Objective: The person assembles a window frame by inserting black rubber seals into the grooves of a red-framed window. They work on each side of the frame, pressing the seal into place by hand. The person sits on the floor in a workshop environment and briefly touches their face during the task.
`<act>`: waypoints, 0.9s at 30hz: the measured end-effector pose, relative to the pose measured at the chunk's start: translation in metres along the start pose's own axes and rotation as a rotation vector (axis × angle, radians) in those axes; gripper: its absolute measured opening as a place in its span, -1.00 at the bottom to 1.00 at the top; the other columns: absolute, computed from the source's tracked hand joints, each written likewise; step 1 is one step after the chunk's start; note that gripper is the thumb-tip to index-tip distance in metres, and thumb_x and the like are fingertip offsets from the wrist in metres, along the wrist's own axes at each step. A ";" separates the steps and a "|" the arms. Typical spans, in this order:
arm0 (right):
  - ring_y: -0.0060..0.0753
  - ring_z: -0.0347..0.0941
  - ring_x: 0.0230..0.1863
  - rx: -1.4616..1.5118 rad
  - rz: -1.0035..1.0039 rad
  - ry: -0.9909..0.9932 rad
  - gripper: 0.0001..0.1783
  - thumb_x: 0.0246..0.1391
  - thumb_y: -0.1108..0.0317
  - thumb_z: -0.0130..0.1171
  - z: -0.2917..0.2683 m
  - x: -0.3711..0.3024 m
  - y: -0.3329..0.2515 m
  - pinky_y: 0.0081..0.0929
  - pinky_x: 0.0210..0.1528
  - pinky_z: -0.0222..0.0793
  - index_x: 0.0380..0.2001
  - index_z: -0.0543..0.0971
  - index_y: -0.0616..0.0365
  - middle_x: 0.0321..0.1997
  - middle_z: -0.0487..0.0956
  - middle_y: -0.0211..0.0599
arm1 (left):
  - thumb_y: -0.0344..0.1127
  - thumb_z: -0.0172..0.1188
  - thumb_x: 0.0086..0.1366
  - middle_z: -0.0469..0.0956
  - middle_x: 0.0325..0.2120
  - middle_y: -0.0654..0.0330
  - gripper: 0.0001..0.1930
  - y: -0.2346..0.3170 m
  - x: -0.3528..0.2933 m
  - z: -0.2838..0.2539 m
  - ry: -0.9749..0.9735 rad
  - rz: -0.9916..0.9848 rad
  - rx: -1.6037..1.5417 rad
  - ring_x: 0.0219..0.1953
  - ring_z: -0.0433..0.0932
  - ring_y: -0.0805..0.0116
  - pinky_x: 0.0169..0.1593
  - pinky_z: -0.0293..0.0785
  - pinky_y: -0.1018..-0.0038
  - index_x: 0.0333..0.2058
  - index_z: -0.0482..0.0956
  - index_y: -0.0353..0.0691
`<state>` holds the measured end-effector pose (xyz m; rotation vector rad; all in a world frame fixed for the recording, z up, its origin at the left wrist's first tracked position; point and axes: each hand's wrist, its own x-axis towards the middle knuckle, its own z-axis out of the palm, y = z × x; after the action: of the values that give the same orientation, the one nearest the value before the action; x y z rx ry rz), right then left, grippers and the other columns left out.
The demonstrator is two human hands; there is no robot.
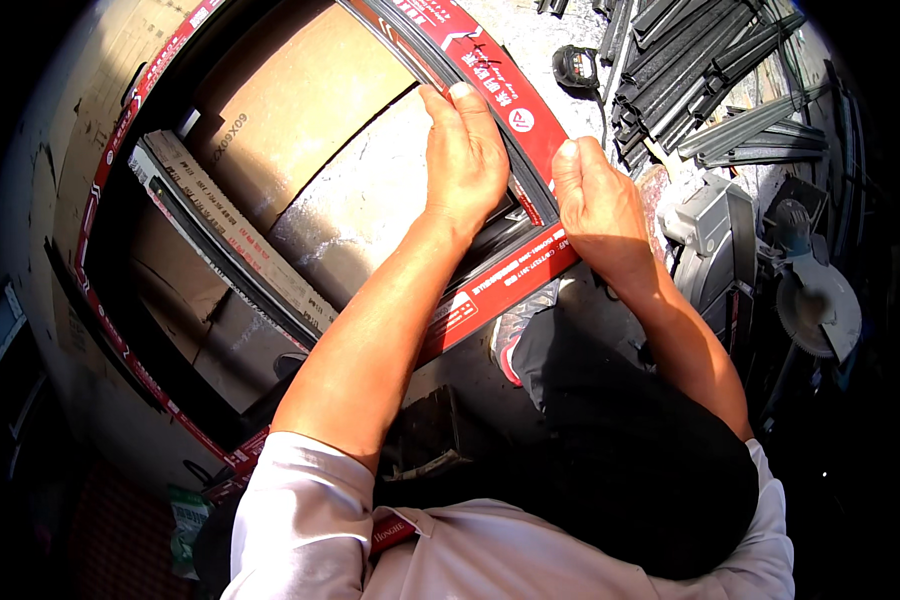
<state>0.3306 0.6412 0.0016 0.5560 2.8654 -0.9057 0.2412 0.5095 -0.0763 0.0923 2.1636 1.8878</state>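
Observation:
A large rectangular frame, probably a window frame [530, 120], lies tilted before me. Its dark profiles are covered in red printed film. My left hand [465, 160] is closed at the inner edge of the frame's right side, thumb on top, the other fingers partly hidden. At the outer edge of that same side, near the close corner, my right hand [602, 208] is closed around the profile with its thumb up. A crossbar [235, 235] with pale printed film runs through the frame's opening.
Brown cardboard [300, 90] shows through the frame. To the right are a black tape measure [575, 68], a heap of dark cut profiles [690, 75], a grey machine part [715, 225] and a circular saw blade [818, 308]. My knee [610, 390] is just below the frame.

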 end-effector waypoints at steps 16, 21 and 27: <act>0.37 0.68 -0.17 0.140 0.138 -0.206 -0.46 0.45 -0.07 0.19 -0.018 0.002 -0.009 0.13 -0.10 0.56 -0.10 0.50 0.33 -0.34 0.68 0.32 | 0.06 -0.24 0.71 0.65 -0.15 -0.39 -0.22 0.006 0.007 0.006 0.078 -0.048 0.057 -0.01 0.64 -0.29 0.12 0.51 0.09 0.38 0.06 -0.78; 0.35 0.72 -0.17 -0.067 0.128 -0.256 -0.22 0.14 -0.15 0.48 -0.023 0.006 -0.020 0.05 -0.05 0.63 -0.02 0.47 0.43 -0.25 0.73 0.31 | 0.09 -0.27 0.73 0.65 -0.15 -0.30 -0.32 0.015 0.007 0.007 0.136 -0.065 0.046 -0.04 0.66 -0.18 0.12 0.52 0.13 0.25 0.30 -0.61; 0.34 0.72 -0.15 -0.017 0.151 -0.287 -0.27 0.17 -0.11 0.46 -0.029 0.005 -0.023 0.05 -0.06 0.61 -0.04 0.47 0.42 -0.24 0.72 0.32 | 0.17 -0.31 0.70 0.70 -0.18 -0.38 -0.33 0.011 0.027 -0.001 0.100 -0.068 0.035 -0.08 0.68 -0.47 -0.02 0.54 -0.14 0.36 0.19 -0.39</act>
<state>0.3184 0.6420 0.0366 0.5795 2.5357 -0.8581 0.2134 0.5167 -0.0702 -0.0700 2.2356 1.8545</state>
